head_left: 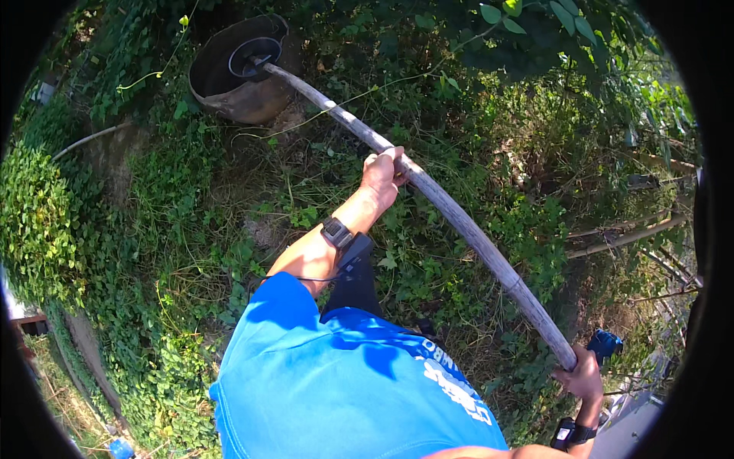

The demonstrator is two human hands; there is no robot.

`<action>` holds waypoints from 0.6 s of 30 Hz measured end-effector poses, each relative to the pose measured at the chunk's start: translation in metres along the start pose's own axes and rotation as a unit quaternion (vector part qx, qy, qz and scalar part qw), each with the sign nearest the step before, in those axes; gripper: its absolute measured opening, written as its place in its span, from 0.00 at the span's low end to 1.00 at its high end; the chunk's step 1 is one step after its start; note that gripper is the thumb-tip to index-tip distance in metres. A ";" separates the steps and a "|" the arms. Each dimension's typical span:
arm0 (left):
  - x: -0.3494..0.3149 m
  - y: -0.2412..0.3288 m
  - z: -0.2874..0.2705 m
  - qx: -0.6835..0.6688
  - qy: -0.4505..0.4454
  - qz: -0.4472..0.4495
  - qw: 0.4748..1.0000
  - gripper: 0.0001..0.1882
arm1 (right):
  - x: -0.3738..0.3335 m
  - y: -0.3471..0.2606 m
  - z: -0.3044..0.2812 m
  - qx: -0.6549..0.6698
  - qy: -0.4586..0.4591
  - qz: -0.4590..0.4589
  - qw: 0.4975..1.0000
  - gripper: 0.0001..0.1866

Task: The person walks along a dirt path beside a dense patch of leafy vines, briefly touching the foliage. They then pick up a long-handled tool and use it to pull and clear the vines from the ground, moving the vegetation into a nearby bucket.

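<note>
A long, weathered wooden pole (482,237) runs slantwise from the upper left to the lower right. My left hand (382,177) is closed around it near its middle. Lower down, my right hand (582,376) grips the pole's near end. At its far end is a dark round scoop (254,58) with a pale rim, resting in or over the mouth of a large brown pot (248,103). How the scoop is fixed to the pole, and what the pot holds, is too dark to make out.
Leafy vines and grass (191,206) surround the pot and my feet. Dry branches (627,239) lie to the right. Thin vine stems cross above the pole. A blue object (606,343) is beside my right hand, and a grey slab (627,421) shows at the lower right.
</note>
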State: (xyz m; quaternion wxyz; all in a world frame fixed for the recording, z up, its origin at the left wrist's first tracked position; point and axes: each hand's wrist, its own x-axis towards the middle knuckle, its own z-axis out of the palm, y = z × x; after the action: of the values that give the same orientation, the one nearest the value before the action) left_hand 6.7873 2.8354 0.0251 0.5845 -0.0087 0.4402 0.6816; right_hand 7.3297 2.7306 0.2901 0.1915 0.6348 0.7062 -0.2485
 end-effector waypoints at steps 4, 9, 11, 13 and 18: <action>0.122 0.134 0.010 -0.139 -0.111 0.110 0.978 0.07 | 0.115 -0.201 -0.097 -0.042 0.175 -0.210 0.961 0.19; 0.212 0.266 0.000 -0.279 -0.114 0.156 0.941 0.10 | 0.228 -0.462 -0.145 -0.358 0.448 -0.382 0.725 0.12; 0.235 0.309 -0.029 -0.248 -0.123 0.174 0.945 0.11 | 0.246 -0.556 -0.132 -0.405 0.538 -0.421 0.608 0.07; 0.263 0.351 -0.066 -0.316 -0.087 0.184 0.927 0.13 | 0.251 -0.637 -0.119 -0.451 0.565 -0.426 0.544 0.05; 0.332 0.404 -0.141 -0.346 -0.037 0.125 0.929 0.31 | 0.261 -0.757 -0.094 -0.554 0.466 -0.439 0.532 0.08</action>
State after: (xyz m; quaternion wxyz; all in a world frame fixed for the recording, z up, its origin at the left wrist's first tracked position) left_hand 6.2864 3.0397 0.0024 0.4714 -0.1303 0.1531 0.8587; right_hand 6.5518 2.9421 0.2942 0.0150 0.0377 0.8814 0.4707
